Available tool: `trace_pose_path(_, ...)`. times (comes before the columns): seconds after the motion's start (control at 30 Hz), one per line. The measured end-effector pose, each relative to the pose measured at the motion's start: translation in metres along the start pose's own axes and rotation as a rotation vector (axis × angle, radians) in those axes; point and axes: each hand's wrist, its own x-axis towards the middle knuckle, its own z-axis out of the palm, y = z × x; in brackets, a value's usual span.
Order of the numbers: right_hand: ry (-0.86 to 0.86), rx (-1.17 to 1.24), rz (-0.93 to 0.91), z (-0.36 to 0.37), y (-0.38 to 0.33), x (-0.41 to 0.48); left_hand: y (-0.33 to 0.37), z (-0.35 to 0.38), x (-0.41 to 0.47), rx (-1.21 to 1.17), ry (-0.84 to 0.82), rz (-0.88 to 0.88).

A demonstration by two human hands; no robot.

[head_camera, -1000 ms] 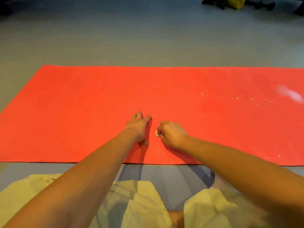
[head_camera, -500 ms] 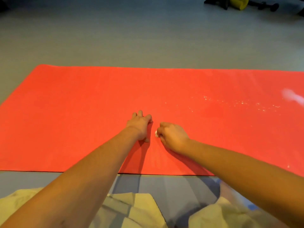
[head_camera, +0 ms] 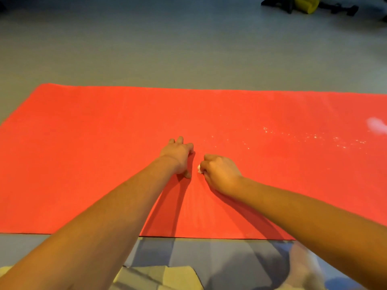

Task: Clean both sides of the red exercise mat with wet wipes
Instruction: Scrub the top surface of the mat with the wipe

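The red exercise mat (head_camera: 83, 153) lies flat on the grey floor, stretching across the whole view. My left hand (head_camera: 178, 155) rests on the mat near its middle, fingers spread and pressing down. Just to its right, my right hand (head_camera: 219, 172) is curled round a small white wet wipe (head_camera: 199, 168), of which only a bit shows at the knuckles, held against the mat. White specks (head_camera: 314, 137) are scattered over the right part of the mat, with a pale smear (head_camera: 377, 125) at the far right edge.
Grey floor (head_camera: 188, 49) surrounds the mat. Dark and yellow exercise gear (head_camera: 303, 4) lies at the far top right. My pale-clothed knees (head_camera: 163, 277) sit just before the mat's near edge.
The view has tilted up, so the mat's near edge and my knees sit lower in frame. Both hands stay close together on the mat's middle, barely shifted.
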Motion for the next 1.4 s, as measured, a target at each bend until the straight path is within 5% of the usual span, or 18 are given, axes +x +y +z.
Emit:
trace_pose_path(0.23,0.036,-0.137,0.225,-0.012,0.035,0.100,-0.006,0.008,0.010,-0.030,-0.023,0.036)
trace_pose_path(0.43,0.022,-0.143,0.168,-0.009,0.028,0.082,-0.007,-0.007,0.021,0.067,-0.076,0.052)
trace_pose_path(0.67,0.013,-0.066,0.047,-0.002,0.022,0.042,-0.002,0.001,0.048,-0.174,0.173,0.019)
trace_pose_path(1.2,0.129,-0.229,0.167,-0.006,0.116,0.206,-0.004,0.031,0.105,-0.086,0.577,0.102)
trace_pose_path(1.4,0.183,-0.232,0.202,-0.010,0.156,0.272,-0.005,0.039,0.112,-0.124,0.610,0.113)
